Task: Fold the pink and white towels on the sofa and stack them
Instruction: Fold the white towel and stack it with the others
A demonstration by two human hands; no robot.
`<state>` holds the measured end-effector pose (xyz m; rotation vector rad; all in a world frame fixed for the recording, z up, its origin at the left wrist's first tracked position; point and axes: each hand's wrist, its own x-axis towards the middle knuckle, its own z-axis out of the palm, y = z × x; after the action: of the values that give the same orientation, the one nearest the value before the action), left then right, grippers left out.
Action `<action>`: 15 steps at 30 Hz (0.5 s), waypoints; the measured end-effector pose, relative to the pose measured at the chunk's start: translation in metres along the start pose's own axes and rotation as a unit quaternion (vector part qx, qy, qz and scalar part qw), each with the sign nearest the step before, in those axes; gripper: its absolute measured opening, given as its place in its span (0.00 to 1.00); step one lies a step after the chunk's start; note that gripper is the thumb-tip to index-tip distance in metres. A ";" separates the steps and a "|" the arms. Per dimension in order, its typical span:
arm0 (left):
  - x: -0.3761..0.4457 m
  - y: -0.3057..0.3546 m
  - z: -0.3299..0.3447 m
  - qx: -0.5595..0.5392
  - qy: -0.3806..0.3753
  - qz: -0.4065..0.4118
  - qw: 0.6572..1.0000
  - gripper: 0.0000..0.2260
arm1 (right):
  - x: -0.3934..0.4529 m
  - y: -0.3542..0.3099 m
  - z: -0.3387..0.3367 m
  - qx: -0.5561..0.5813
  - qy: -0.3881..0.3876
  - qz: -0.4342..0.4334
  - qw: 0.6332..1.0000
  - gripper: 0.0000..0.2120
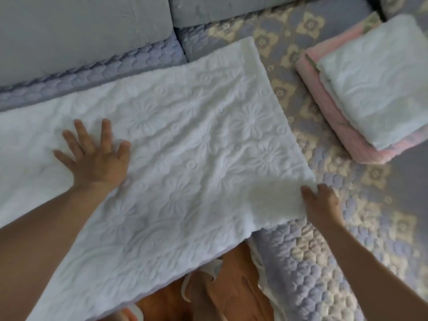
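A long white towel [185,140] with a raised flower pattern lies spread flat across the sofa seat, its near edge hanging over the front. My left hand [97,156] presses flat on it left of centre, fingers spread. My right hand [322,202] grips the towel's near right corner, fingers curled over the edge. At the right a folded white towel [379,82] sits on top of a folded pink towel [328,107].
The sofa seat [324,251] wears a quilted lilac and cream flowered cover. Grey back cushions [69,31] run along the far side. Below the sofa's front edge an orange-brown floor [231,286] shows.
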<state>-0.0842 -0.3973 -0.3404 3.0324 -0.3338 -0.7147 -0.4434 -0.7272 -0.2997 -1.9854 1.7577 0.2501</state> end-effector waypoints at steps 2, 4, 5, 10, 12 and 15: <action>-0.033 -0.007 0.007 -0.002 0.069 0.077 0.995 0.29 | 0.009 -0.003 -0.012 0.026 0.014 0.014 0.999 0.17; -0.069 -0.023 0.022 -0.011 0.090 0.094 0.991 0.28 | 0.011 -0.004 -0.021 0.003 0.038 0.019 0.999 0.19; -0.086 -0.034 0.029 -0.020 0.079 0.079 0.994 0.28 | 0.006 -0.006 -0.022 -0.022 0.054 0.013 0.998 0.21; -0.149 -0.122 0.053 -0.034 0.041 -0.021 0.998 0.30 | -0.084 -0.064 0.023 -0.084 0.085 -0.200 0.972 0.28; -0.169 -0.169 0.055 -0.048 0.041 -0.087 0.994 0.29 | -0.125 -0.084 0.058 -0.112 0.024 -0.333 0.936 0.27; -0.194 -0.246 0.048 -0.065 0.039 -0.218 0.973 0.30 | -0.147 -0.086 0.108 -0.155 -0.068 -0.309 0.936 0.27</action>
<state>-0.2248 -0.1144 -0.3113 3.0179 0.3796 -0.5965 -0.3646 -0.5418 -0.3097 -2.5602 0.9760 0.4555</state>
